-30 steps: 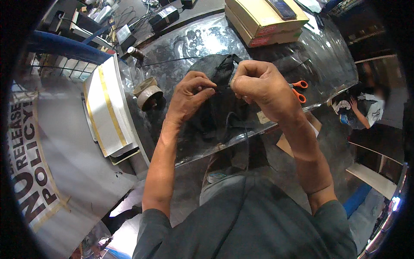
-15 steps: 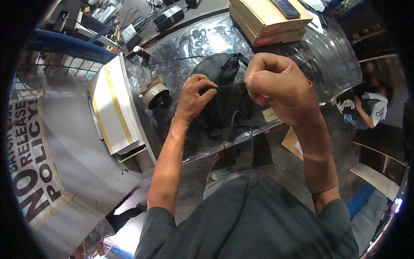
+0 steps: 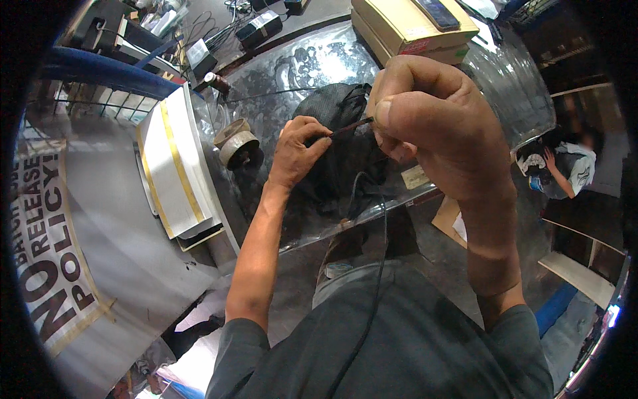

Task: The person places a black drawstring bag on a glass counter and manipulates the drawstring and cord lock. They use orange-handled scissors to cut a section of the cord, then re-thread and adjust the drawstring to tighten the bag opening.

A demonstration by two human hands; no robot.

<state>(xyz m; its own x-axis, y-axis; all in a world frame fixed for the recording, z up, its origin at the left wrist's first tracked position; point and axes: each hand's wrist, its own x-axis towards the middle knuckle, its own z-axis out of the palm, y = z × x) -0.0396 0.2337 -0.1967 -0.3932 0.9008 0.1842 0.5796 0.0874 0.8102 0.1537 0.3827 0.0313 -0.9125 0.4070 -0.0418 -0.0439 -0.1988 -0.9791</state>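
I'm standing in a workshop: there's a shiny plastic-covered counter (image 3: 286, 72), brown boxes (image 3: 392, 28), tape (image 3: 240, 141) and messy wires (image 3: 234, 10).

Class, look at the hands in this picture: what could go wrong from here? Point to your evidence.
The left hand and right hand pinch a thin dark strip, which might slip free or tear if pulled hard. The dark cable running down the grey shirt could snag during movement. The phone on the cardboard box might fall if bumped.

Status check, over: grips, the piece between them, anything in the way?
Left grip and right grip both pinching. Thin dark strip spans the gap between them. Black mesh fabric behind it in view; nothing seen blocking.
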